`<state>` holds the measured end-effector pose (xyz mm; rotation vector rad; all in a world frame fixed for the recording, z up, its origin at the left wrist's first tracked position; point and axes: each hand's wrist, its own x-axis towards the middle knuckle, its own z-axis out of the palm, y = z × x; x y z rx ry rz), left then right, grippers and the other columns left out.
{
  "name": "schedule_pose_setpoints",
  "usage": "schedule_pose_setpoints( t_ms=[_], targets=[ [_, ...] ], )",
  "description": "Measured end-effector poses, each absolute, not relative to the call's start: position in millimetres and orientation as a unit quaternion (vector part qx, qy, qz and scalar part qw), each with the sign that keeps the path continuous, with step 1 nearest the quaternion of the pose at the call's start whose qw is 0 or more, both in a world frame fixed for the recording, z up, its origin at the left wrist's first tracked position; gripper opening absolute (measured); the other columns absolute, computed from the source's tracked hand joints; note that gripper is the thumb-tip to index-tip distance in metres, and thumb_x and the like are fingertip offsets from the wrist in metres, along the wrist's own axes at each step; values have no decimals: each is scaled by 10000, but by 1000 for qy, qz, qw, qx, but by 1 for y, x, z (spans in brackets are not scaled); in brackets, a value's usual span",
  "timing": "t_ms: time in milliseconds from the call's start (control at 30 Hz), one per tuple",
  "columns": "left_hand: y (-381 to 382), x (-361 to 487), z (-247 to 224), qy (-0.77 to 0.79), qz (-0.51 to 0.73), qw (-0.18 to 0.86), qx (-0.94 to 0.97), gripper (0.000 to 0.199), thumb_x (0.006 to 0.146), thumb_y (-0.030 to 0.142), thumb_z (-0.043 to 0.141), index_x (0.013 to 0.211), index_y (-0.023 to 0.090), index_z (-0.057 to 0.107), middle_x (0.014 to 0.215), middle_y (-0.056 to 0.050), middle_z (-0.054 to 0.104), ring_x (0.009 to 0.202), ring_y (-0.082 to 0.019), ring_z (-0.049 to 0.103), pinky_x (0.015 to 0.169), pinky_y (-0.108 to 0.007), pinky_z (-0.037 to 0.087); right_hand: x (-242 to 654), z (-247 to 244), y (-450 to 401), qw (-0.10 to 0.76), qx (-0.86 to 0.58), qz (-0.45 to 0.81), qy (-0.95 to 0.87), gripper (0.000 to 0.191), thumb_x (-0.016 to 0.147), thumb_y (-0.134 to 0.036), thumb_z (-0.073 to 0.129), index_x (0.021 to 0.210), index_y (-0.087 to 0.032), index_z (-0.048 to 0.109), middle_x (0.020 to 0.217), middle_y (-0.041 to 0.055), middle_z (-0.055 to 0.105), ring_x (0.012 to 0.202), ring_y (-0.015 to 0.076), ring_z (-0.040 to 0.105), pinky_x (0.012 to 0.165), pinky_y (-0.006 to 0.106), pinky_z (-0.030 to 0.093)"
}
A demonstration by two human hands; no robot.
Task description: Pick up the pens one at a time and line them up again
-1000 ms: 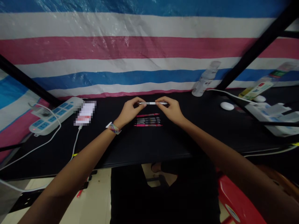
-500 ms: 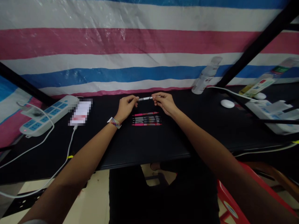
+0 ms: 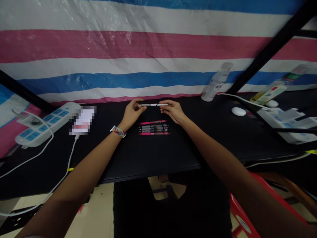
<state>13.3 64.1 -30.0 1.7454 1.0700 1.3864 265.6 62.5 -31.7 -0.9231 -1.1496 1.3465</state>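
Observation:
My left hand (image 3: pixel 131 113) and my right hand (image 3: pixel 173 110) hold a thin white pen (image 3: pixel 153 104) level between them, each pinching one end, just above the black table (image 3: pixel 153 155). Below the pen lies a neat row of several pens (image 3: pixel 154 127), pink and dark ones, side by side on the table between my wrists. A coloured band sits on my left wrist (image 3: pixel 118 131).
A white power strip (image 3: pixel 46 124) with cables and a blurred white card (image 3: pixel 82 120) lie at the left. A clear bottle (image 3: pixel 214 83), a white round object (image 3: pixel 238 111), more bottles and a white box (image 3: pixel 284 119) stand at the right. Black frame bars cross both sides. A red stool (image 3: pixel 244 218) is below.
The white pen went from level to tilted with my hands closer, then back to level with hands apart. The view shifted slightly.

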Motion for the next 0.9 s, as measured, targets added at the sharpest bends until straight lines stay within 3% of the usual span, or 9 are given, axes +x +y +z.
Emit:
schedule_pose_setpoints(
  t_ms=[133, 233, 367, 500, 700, 800, 900],
  targets=[
    [64, 12, -30, 417, 528, 321, 667, 253, 1011, 445, 752, 926, 207, 768, 743, -29, 732, 728, -181, 680, 749, -326, 532, 265, -31, 62, 537, -384, 571, -488, 264, 751, -248, 951, 990, -220, 843, 903, 33, 768, 823, 183, 715, 899, 403, 653],
    [64, 11, -29, 417, 532, 322, 663, 221, 922, 412, 849, 997, 212, 789, 776, -20, 750, 736, -177, 676, 743, -316, 521, 265, -29, 61, 537, -386, 571, -486, 275, 744, -261, 967, 982, -218, 836, 900, 32, 768, 812, 176, 713, 892, 396, 652],
    [63, 12, -29, 429, 524, 319, 663, 349, 1002, 501, 744, 808, 211, 752, 682, -24, 701, 656, -165, 624, 690, -315, 492, 264, -28, 59, 539, -385, 573, -483, 265, 752, -259, 959, 985, -219, 840, 909, 34, 776, 814, 170, 719, 882, 380, 649],
    [64, 12, -30, 414, 543, 336, 649, 268, 877, 450, 875, 971, 219, 778, 792, -19, 758, 737, -177, 677, 727, -307, 516, 264, -28, 58, 541, -385, 574, -480, 260, 737, -239, 943, 976, -214, 843, 896, 30, 780, 791, 164, 720, 861, 367, 641],
    [65, 11, -29, 448, 521, 288, 667, 496, 1025, 571, 689, 680, 215, 692, 705, -34, 716, 704, -182, 636, 711, -318, 504, 264, -29, 58, 534, -382, 575, -488, 286, 729, -278, 956, 988, -217, 850, 914, 40, 787, 795, 173, 721, 844, 375, 638],
    [65, 11, -30, 452, 530, 304, 651, 390, 979, 538, 750, 768, 211, 743, 730, -29, 728, 705, -183, 641, 701, -317, 505, 264, -30, 58, 537, -382, 575, -485, 306, 715, -287, 973, 987, -222, 849, 913, 41, 783, 799, 182, 724, 843, 391, 643],
    [65, 12, -31, 434, 548, 342, 628, 213, 932, 410, 802, 943, 197, 798, 835, -46, 775, 806, -195, 705, 800, -334, 553, 264, -30, 58, 540, -388, 572, -481, 317, 709, -296, 986, 985, -223, 848, 914, 47, 777, 805, 192, 720, 852, 417, 648]
  ],
)
